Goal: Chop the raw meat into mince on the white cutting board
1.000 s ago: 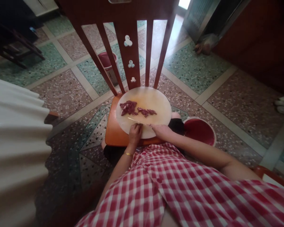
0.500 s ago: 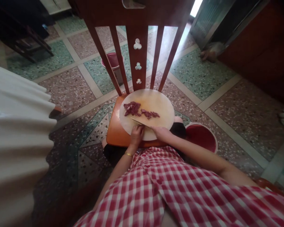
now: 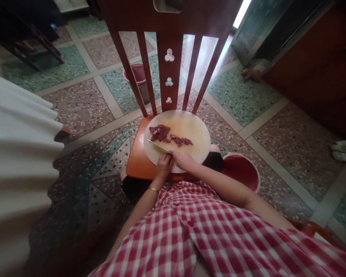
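A round pale cutting board (image 3: 192, 127) lies on the orange seat of a wooden chair (image 3: 135, 163). Dark red meat pieces (image 3: 160, 132) sit in a heap on its left half, with a smaller row (image 3: 182, 141) trailing to the right. My right hand (image 3: 184, 159) is closed on a knife (image 3: 159, 146), whose thin blade points left across the board's near side, just short of the meat. My left hand (image 3: 163, 165) rests curled at the board's near edge, right beside my right hand. What its fingers hold is hidden.
The chair's slatted back (image 3: 168, 57) rises behind the board. A red bowl (image 3: 243, 171) stands on the tiled floor to the right of the seat. A pink bucket (image 3: 140, 75) shows through the slats. White pleated cloth (image 3: 17, 154) fills the left side; sandals (image 3: 344, 151) lie far right.
My right hand has slid left along the board's near edge until it sits against my left hand, and the knife blade now reaches further left. The meat has not moved.
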